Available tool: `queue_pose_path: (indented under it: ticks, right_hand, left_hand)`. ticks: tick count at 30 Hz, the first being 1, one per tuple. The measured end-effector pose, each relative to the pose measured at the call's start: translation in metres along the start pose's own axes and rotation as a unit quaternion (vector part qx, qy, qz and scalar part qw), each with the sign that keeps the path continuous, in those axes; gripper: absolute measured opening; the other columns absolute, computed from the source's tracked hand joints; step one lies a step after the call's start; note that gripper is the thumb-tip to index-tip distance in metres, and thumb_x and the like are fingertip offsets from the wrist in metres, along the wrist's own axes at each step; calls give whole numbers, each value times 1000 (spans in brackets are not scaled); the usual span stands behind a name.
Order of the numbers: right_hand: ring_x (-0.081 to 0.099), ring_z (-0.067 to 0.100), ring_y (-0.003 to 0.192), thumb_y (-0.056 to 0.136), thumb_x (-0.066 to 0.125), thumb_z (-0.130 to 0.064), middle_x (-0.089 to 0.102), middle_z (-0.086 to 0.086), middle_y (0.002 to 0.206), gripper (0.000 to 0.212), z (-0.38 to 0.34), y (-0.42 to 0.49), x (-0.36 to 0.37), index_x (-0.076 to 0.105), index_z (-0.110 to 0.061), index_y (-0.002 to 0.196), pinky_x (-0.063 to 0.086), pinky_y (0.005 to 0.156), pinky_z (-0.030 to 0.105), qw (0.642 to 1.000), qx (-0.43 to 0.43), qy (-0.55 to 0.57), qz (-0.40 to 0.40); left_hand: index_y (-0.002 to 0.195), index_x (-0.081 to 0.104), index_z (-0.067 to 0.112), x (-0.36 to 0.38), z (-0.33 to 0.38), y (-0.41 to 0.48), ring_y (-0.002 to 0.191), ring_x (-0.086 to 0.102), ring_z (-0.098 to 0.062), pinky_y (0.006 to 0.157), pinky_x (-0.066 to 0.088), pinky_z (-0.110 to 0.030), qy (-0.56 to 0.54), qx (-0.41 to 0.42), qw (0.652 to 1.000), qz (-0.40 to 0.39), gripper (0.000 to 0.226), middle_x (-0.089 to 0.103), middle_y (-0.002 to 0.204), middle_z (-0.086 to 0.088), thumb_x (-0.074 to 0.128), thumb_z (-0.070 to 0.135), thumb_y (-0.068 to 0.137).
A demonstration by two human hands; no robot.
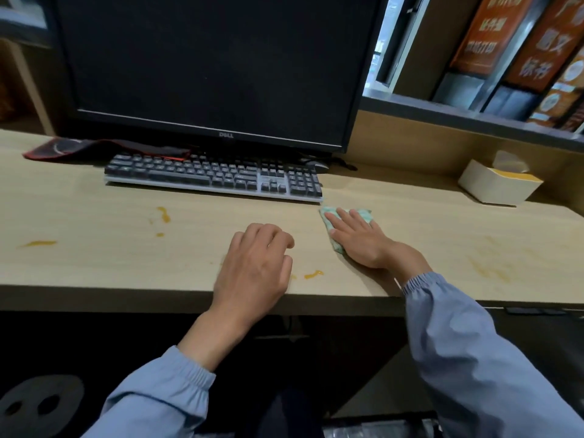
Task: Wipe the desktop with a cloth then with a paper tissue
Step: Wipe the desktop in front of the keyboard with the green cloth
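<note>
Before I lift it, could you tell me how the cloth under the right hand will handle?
The cloth probably droops when lifted: it lies folded flat under the right hand. Likely light, sliding easily on the smooth desktop.

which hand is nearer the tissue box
Right. The right hand lies flat on the cloth, with the tissue box back and to its right. The left hand rests further left, near the front edge of the desk.

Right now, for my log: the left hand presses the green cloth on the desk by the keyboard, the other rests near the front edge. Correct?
No. The head view shows the right hand pressing the green cloth on the desk by the keyboard; the left hand rests near the front edge.
</note>
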State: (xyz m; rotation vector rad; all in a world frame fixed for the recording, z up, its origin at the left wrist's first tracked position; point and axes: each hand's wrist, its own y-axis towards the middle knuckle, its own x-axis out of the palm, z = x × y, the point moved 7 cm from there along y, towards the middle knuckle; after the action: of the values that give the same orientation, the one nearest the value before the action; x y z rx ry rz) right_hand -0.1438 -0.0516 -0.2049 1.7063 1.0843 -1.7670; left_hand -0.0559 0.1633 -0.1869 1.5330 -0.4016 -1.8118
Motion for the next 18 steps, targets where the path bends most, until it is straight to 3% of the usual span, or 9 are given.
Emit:
queue_pose_path:
  ticks: [4,9,18]
  right_hand:
    - [-19,15,151,107,11,-45,-17,-10,165,54,-8,-46,16,-8,-41,157,-7,122,48,1000,-13,-4,-1]
    - [-29,5,146,105,6,-49,-22,-19,162,51,-31,-98,31,-13,-48,153,-11,122,41,998,-42,10,36]
    - [-29,5,145,105,5,-50,-23,-19,161,51,-58,-76,31,-14,-49,153,-14,120,38,998,-52,15,23]
  left_hand:
    - [104,67,10,-13,1,-18,98,57,-26,78,47,-43,-43,26,998,34,24,65,103,-3,48,13,90]
    - [102,71,7,-30,-19,-49,97,60,-28,79,44,-40,-16,31,996,86,18,67,102,-5,60,9,88]
    - [110,68,6,-54,-56,-34,100,58,-31,79,39,-42,46,-21,992,117,26,67,105,-11,52,24,99]
